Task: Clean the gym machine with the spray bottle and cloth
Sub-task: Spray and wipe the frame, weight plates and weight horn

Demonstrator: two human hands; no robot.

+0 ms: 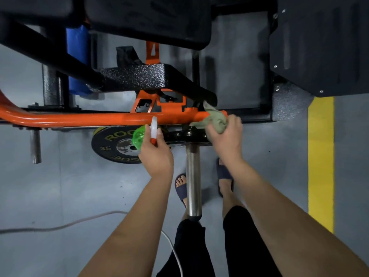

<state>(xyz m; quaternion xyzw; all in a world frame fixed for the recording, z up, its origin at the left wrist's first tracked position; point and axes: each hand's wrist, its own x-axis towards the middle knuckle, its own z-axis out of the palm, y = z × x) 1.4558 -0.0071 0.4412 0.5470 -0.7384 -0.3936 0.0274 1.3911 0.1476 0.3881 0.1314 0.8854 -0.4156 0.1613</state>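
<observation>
Left hand (156, 154) grips spray bottle (139, 136); right hand (225, 136) clutches cloth (216, 119) on orange bar (89, 118); grey floor (69, 186), perhaps rubber.

Grey floor (60, 186), yellow stripe (321, 156) (right side), white cable (50, 228)

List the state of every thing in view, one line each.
spray bottle: gripped in left hand, nozzle toward orange bar.
cloth: bunched, pressed on the orange bar's end by right hand.
weight plate: below the orange bar, partly hidden by left hand.
steel sleeve: bare along most of its length.
</observation>
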